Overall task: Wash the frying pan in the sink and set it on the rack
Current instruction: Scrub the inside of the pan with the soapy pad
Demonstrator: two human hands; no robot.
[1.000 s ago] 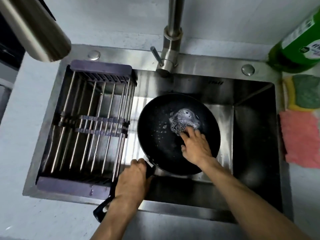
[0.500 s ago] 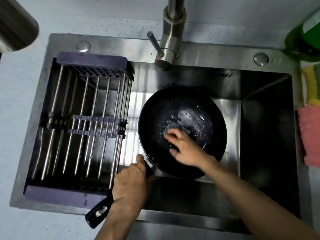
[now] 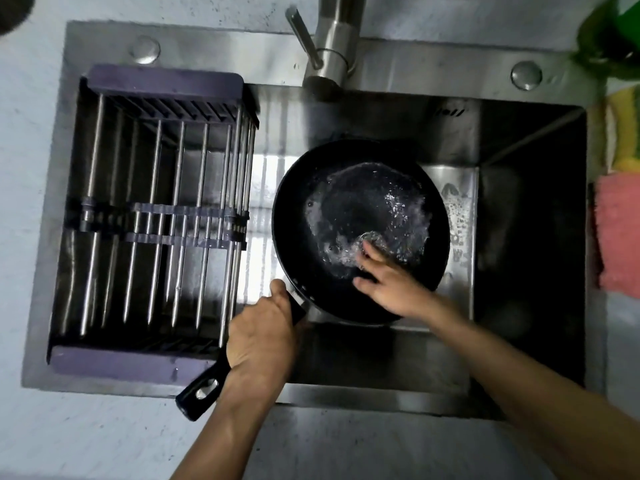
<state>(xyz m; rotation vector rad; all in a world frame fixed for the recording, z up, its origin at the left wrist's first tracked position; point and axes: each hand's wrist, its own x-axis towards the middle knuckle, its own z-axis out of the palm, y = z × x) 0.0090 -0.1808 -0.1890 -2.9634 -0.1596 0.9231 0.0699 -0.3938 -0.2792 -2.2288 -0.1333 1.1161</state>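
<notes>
From the head camera, the frying pan (image 3: 360,230) sits inside the sink (image 3: 526,140), near the middle, with its black handle (image 3: 207,389) reaching out over the front rim toward the counter (image 3: 86,438). The left hand (image 3: 259,337) grips this handle, its fingers wrapped fully around it. The right hand (image 3: 391,282) is inside the pan and presses a steel scourer (image 3: 372,239) on the pan floor; the fingers (image 3: 370,258) lie mostly straight over the scourer, which is half hidden under them. Soapy water and foam spread in a ring across the pan floor.

The step in hand seems to be the scrubbing. To do it well, I think the left hand should hold the handle firm so the pan does not turn, while the right hand moves the scourer in circles to the wall of the pan — the near part looks less foamy. The pressure should be moderate, because the wet handle may slip. Rinsing and the move to the rack (image 3: 162,216) are not yet done.

The rack lies over the left part of the sink, just beside the pan, with metal rods and purple ends. The faucet (image 3: 332,46) stands behind the pan. On the right of the sink lie a pink cloth (image 3: 620,233) and a yellow sponge (image 3: 623,133), with a green bottle (image 3: 609,36) behind them — all blurred at the edge. The counter is pale and speckled.
</notes>
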